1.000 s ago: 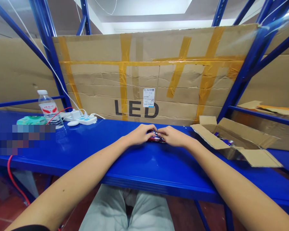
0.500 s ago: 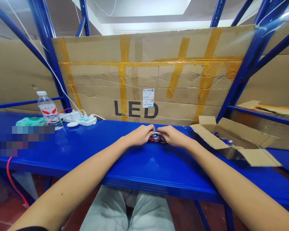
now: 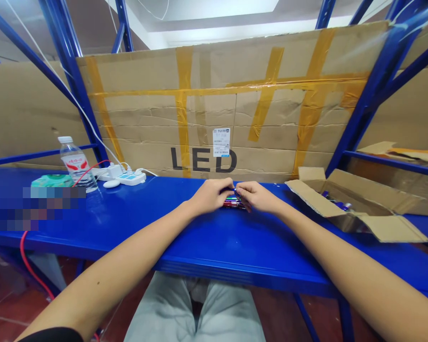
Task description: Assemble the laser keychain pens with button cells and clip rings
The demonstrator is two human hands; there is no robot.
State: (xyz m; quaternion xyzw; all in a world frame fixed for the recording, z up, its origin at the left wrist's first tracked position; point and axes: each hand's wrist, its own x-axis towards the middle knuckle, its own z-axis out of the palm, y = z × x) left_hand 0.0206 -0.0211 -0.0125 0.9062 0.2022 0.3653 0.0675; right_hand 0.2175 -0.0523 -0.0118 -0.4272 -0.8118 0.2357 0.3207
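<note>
My left hand (image 3: 214, 195) and my right hand (image 3: 256, 195) meet above the middle of the blue table, fingers bent inward and closed. Between their fingertips is a blue pen (image 3: 237, 191), mostly hidden by the fingers. Just below, several pens (image 3: 231, 204) lie side by side on the tabletop, dark red at the front with green and blue behind. The right fingers partly cover their right end.
An open cardboard box (image 3: 364, 194) with blue items inside stands to the right. At left are a water bottle (image 3: 79, 166), a green pack (image 3: 52, 181), and a white power strip (image 3: 131, 178) with cables. A big taped carton (image 3: 146, 114) stands behind the table (image 3: 214, 242).
The fingertips have risen slightly off the row of pens, and a blue piece now shows between them. My right wrist has turned a little. The whole view has shifted slightly.
</note>
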